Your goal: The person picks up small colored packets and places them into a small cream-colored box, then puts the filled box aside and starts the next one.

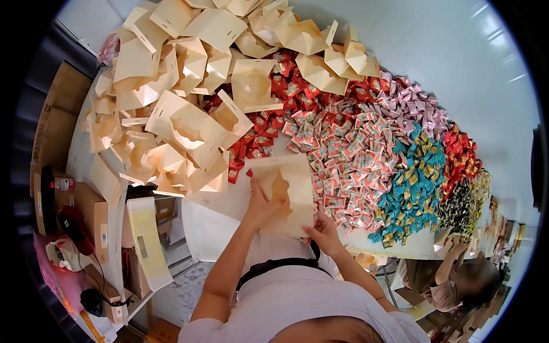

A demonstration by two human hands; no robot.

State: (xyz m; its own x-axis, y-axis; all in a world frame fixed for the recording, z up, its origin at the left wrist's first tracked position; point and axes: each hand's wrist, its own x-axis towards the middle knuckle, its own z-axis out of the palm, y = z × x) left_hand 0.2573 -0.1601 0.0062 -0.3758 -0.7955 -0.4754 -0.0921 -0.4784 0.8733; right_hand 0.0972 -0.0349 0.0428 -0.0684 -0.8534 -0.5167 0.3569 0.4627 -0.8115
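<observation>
Close in front of me I hold a cream folded cardboard insert (297, 177) with a wavy-edged cutout in its middle. My left hand (260, 204) grips it at the left side, the fingers reaching across the cutout. At the lower right corner my right hand (325, 233) pinches its edge. A large heap of similar cream cardboard inserts (214, 28) fills the left and back of the table. Just beyond the insert lie red wrapped packets (260, 140), and to its right a pile of white-and-red small packets (354, 163).
Farther right are piles of pink packets (412, 103), teal-and-gold packets (414, 183), and black-and-gold packets (454, 203). A co-worker (457, 286) reaches to the table at the right. At the left stand cardboard boxes (91, 214) and a yellowish panel (147, 240).
</observation>
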